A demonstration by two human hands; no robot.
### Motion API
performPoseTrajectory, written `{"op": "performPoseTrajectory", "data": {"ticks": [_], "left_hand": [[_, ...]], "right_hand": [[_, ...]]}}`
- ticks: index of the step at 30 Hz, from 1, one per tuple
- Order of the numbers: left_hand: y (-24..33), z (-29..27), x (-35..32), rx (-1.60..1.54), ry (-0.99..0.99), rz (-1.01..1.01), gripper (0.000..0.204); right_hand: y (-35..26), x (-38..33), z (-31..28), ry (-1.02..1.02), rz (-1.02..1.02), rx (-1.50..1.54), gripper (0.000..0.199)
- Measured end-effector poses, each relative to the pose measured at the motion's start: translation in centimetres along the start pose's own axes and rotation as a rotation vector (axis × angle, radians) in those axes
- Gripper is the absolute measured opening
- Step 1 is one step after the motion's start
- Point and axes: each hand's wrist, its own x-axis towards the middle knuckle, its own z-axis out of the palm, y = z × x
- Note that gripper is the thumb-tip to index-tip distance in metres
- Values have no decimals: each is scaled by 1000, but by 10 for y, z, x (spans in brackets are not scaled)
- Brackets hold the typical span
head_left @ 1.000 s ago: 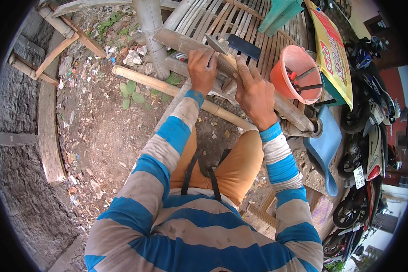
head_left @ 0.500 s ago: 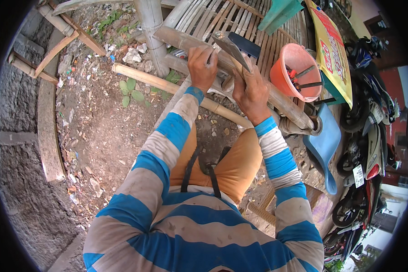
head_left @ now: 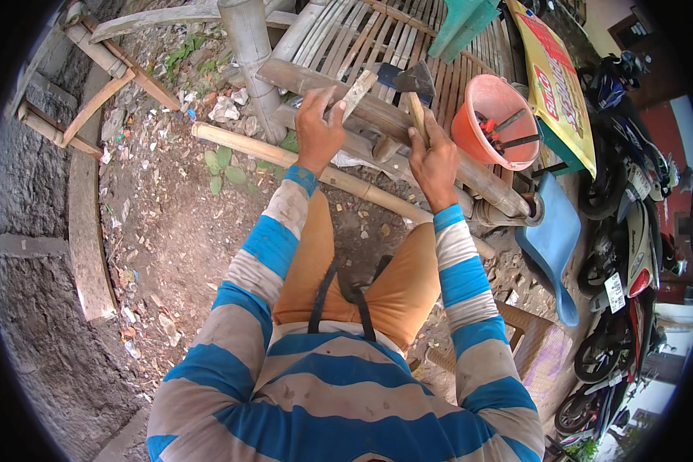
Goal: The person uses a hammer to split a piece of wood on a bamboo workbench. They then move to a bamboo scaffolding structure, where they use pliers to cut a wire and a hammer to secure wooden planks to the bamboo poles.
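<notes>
My left hand (head_left: pixel 317 127) pinches a short, pale strip of wood (head_left: pixel 357 94) near the bamboo rail of a slatted bench. My right hand (head_left: pixel 434 158) is wrapped round the wooden handle of a hatchet (head_left: pixel 418 83), its broad dark blade up over the bench slats. Thick bamboo poles (head_left: pixel 477 173) of the bench frame run beneath both hands. Behind the hatchet lies a flat dark-blue object (head_left: pixel 387 75), partly covered by the blade.
An orange bucket (head_left: pixel 485 100) with tools inside stands on the slatted bench (head_left: pixel 362 35), right of my hands. Further right are a blue plastic seat-like piece (head_left: pixel 550 231), a yellow banner (head_left: pixel 550 77) and parked motorcycles (head_left: pixel 635 262). A bamboo pole (head_left: pixel 285 158) crosses before my knees.
My hands have moved apart, the left one leftward with the wood strip now plainly visible. The hatchet has turned so its blade points up, away from the strip.
</notes>
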Motion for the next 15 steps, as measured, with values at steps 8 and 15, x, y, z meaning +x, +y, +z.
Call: {"op": "performPoseTrajectory", "data": {"ticks": [8,15], "left_hand": [[-13,-101,-84,243,-232,-281,64],[-30,-139,-140,228,-314,-536,65]], "right_hand": [[14,-7,9,46,3,80,43],[21,-8,16,123,-35,120,42]]}}
